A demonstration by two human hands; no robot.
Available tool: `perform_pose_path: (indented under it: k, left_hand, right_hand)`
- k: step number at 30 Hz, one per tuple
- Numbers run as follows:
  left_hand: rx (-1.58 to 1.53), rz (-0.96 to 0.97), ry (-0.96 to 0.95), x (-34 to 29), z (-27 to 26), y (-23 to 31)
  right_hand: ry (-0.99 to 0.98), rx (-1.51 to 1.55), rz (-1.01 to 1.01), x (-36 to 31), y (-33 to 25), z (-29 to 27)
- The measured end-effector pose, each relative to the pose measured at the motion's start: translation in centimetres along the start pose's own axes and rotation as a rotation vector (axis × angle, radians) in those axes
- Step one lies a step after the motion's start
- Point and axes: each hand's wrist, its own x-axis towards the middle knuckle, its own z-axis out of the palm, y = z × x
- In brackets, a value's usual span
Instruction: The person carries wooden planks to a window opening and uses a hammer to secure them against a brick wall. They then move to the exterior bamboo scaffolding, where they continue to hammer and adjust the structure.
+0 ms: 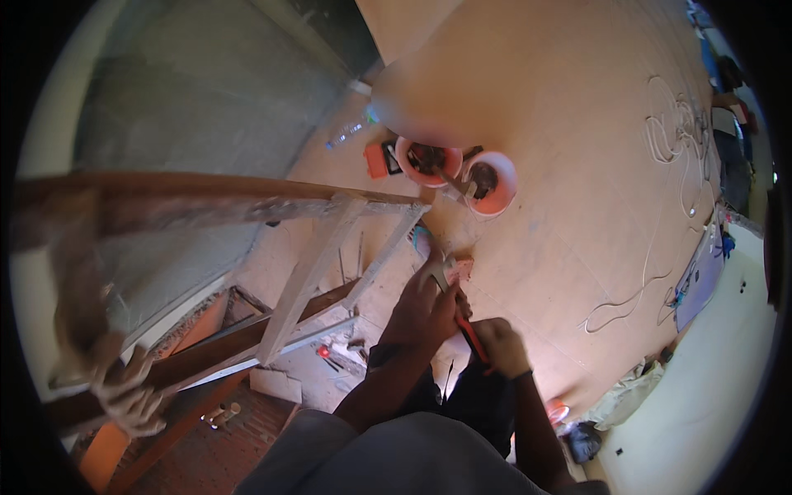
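My left hand (422, 307) is closed round a hammer-like tool with a pale head (444, 271) and a red and black handle (472, 337). A rough reddish piece of brick (464, 268) shows right beside the head; whether the hand touches it is unclear. My right hand (502, 345) is curled, somewhat blurred, beside the lower part of the handle. What its fingers hold, if anything, is hidden. Just beyond my left hand is a foot in a turquoise sandal (420, 239).
A wooden ladder (301, 280) leans across the left, with another person's hand (130, 392) on its rail. Ahead stand two pink buckets (505, 177), a red-orange box (376, 162) and a plastic bottle (346, 134). A white cable (652, 140) trails over the floor at right.
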Motion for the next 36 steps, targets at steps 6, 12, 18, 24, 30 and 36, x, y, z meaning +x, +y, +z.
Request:
perform_pose_path:
  k: [6, 12, 18, 24, 30, 36]
  left_hand:
    - [-0.074, 0.065, 0.101, 11.1, 0.0, 4.2]
    - [0.099, 0.158, 0.409, 16.7, 0.9, 2.6]
    - [-0.481, -0.082, 0.404, 20.4, 0.2, 0.8]
    - [-0.457, -0.02, 0.418, 21.2, 0.5, 0.9]
    - [-0.443, -0.066, 0.434, 21.8, 0.9, 2.4]
    - [-0.431, -0.096, 0.431, 21.9, 0.9, 3.1]
  right_hand:
    - [0.391, -0.21, -0.499, 31.2, -1.4, -2.9]
    - [0.033, -0.66, -0.807, 59.9, -4.8, 5.9]
    - [0.004, -0.677, -0.615, 68.1, -3.0, 10.5]
    - [-0.16, -1.053, -0.368, 65.4, -3.9, 9.9]
    - [-0.158, -1.025, -0.282, 67.9, -5.3, 7.8]
    - [0.109, -0.749, -0.583, 69.9, -2.1, 11.0]
